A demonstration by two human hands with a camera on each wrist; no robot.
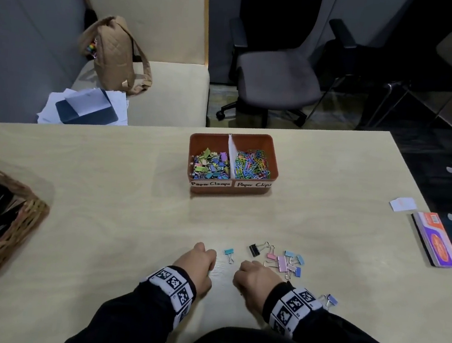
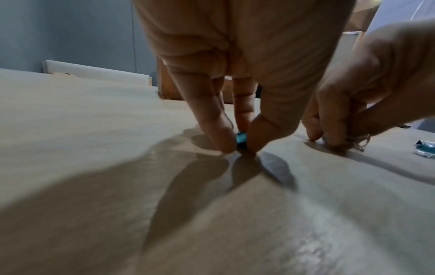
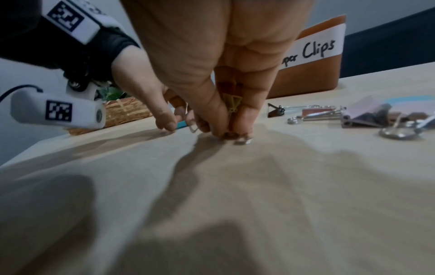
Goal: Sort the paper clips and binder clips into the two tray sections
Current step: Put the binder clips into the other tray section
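Below the tray (image 1: 229, 191), on the counter (image 1: 105, 185): left hand (image 1: 198, 264) pinching a teal binder clip (image 2: 241, 138), right hand (image 1: 256, 277) pinching another clip (image 3: 233, 104). Light, stiff, slippery; best gripped across painted bodies, not wire handles.

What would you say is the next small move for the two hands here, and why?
Probably lift both hands toward the tray. The left hand pinches a small blue clip at the table, and the right hand pinches a binder clip; the "Paper Clamps" section holds such binder clips.
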